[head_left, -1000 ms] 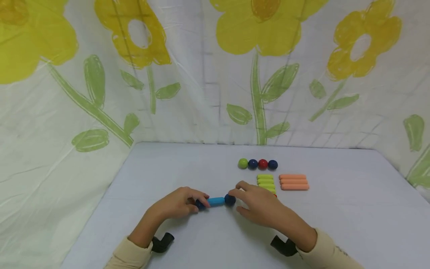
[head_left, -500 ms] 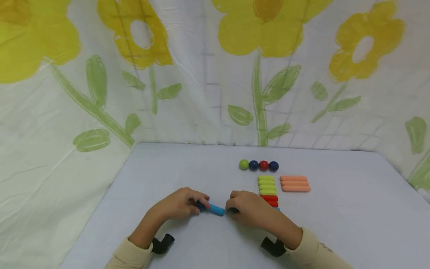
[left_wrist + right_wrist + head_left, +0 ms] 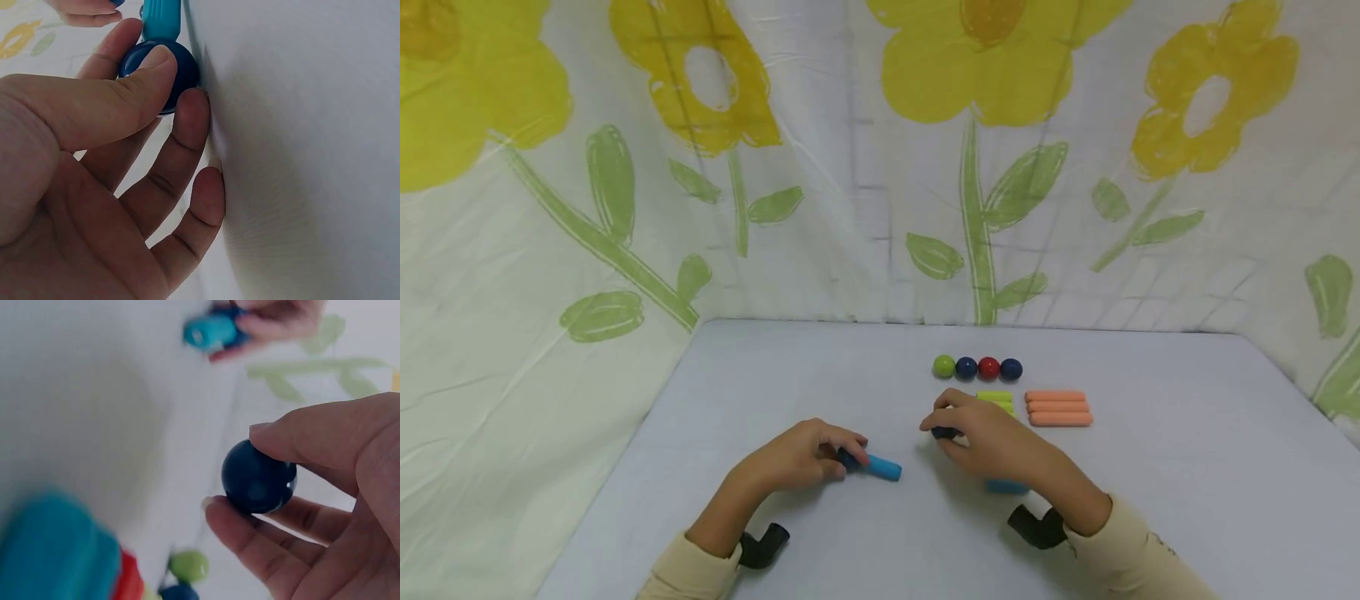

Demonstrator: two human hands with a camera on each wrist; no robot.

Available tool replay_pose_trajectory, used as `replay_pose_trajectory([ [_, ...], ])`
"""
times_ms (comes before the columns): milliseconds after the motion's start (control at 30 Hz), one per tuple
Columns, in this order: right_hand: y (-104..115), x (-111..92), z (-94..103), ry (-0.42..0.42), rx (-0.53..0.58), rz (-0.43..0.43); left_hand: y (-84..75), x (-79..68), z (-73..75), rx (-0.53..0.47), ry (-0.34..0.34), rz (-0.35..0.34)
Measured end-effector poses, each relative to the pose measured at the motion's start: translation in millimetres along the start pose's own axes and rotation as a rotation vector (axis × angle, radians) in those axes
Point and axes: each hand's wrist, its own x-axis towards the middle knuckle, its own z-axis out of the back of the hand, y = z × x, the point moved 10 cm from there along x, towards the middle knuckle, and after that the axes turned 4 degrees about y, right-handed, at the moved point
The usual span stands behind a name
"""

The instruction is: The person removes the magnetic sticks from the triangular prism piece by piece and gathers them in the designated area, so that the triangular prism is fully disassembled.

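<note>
My left hand (image 3: 797,454) pinches a dark blue ball (image 3: 182,69) between thumb and fingers, low at the tabletop. A light blue rod (image 3: 883,469) joins that ball and points to the right, its far end bare. To the right, my right hand (image 3: 992,433) holds a second dark blue ball (image 3: 258,478) between thumb and fingertips, apart from the rod. The left wrist view shows the thumb lying across the first ball, with the other fingers loosely bent beside it.
Behind the right hand several balls stand in a row, a green ball (image 3: 944,366) and a red ball (image 3: 988,368) among them. Yellow-green rods (image 3: 995,397), orange rods (image 3: 1058,408), red rods (image 3: 128,578) and light blue rods (image 3: 1006,486) lie in groups at the right. A flowered curtain (image 3: 820,250) hangs behind the table.
A second ago the right hand was at the ball on the rod's right end. It now holds that ball away from the rod, farther right. The rod has tilted; the left hand has stayed put.
</note>
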Motion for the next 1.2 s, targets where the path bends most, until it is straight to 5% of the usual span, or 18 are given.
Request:
replay_pose_trajectory([
  [333, -57, -13, 46.7, -0.108, 0.148, -0.096, 0.9, -0.7, -0.5, 0.011, -0.005, 0.027],
  [733, -124, -35, 69.7, -0.23, 0.097, -0.319, 4.4, 1.6, -0.2, -0.002, -0.01, 0.035],
  [1200, -178, -36, 64.1, -0.131, 0.029, -0.508, 3.0, 1.3, 0.1, 0.013, -0.022, 0.019],
])
